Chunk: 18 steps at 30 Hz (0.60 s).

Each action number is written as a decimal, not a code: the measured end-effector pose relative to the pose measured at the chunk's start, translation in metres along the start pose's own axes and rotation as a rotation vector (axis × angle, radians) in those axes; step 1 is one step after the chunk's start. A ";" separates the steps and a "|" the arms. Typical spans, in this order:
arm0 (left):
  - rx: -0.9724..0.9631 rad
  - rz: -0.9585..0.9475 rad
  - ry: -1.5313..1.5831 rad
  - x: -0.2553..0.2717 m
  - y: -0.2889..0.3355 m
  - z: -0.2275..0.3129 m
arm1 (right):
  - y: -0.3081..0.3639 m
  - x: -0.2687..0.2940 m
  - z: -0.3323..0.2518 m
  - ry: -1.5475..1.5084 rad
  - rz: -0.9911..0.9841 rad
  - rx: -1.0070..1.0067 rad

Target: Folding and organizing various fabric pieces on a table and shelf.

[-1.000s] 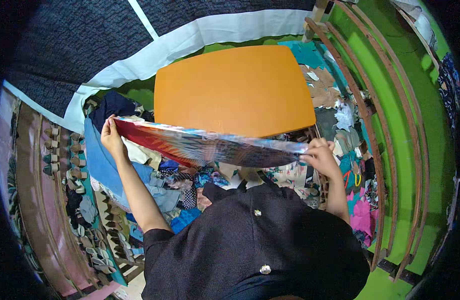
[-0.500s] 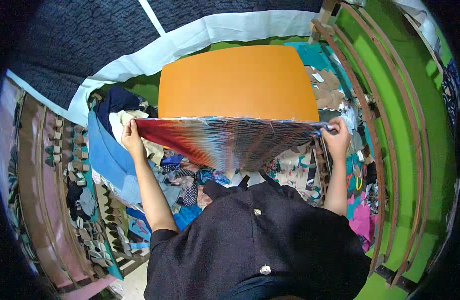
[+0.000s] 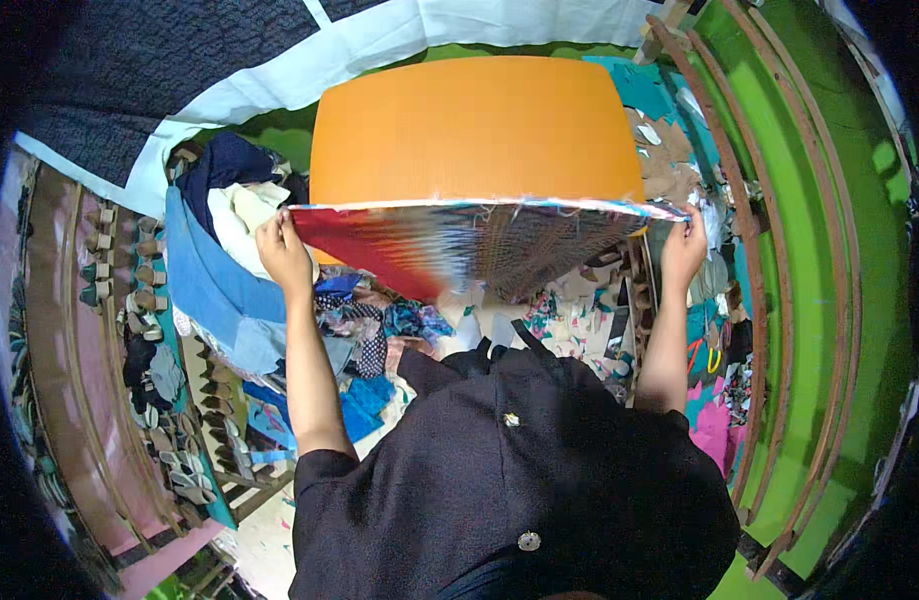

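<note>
A patterned cloth (image 3: 479, 245), red at the left and fading through orange and pale blue to dark zigzags, is stretched taut between my hands. My left hand (image 3: 286, 250) pinches its upper left corner. The upper right corner is pinched in my right hand (image 3: 685, 243). The cloth's top edge looks pale and frayed, with loose threads. Below that edge the fabric hangs down in front of me, blurred at its lower part. Beyond it lies an orange flat-topped table (image 3: 474, 130), its near edge hidden by the cloth.
Blue denim (image 3: 219, 285) and a cream cloth (image 3: 249, 215) lie heaped at the left. Brown and teal scraps (image 3: 659, 150) lie right of the table, beside wooden rails (image 3: 769, 200). Shoes (image 3: 184, 470) fill racks at the left. Several scraps cover the floor.
Both hands have risen in the picture and spread slightly apart, carrying the cloth up with them. The cloth is pulled straighter. My view has shifted a little.
</note>
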<state>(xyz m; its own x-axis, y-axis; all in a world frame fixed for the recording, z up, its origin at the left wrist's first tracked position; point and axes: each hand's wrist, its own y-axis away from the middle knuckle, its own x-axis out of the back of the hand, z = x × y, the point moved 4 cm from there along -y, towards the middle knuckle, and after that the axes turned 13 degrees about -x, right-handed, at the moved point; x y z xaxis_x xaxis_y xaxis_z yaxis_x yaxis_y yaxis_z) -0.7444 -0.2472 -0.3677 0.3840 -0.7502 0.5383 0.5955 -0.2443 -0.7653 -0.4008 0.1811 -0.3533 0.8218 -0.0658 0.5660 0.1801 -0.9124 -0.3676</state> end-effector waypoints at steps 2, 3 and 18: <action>-0.014 -0.042 0.041 -0.006 -0.012 -0.001 | -0.012 -0.014 0.015 -0.338 -0.204 -0.330; 0.425 -0.126 0.399 -0.013 -0.017 -0.004 | -0.018 -0.020 0.017 -0.445 -0.256 -0.391; 0.815 -0.092 1.151 -0.060 -0.099 -0.007 | -0.109 -0.057 -0.049 -0.742 -0.555 -0.517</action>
<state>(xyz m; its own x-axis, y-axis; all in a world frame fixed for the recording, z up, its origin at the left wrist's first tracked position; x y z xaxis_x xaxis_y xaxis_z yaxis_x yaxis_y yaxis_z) -0.8311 -0.1829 -0.3268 -0.2239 -0.9228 -0.3135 0.9736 -0.1972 -0.1147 -0.4938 0.2642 -0.3096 0.8507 0.5164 -0.0985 0.5228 -0.8113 0.2618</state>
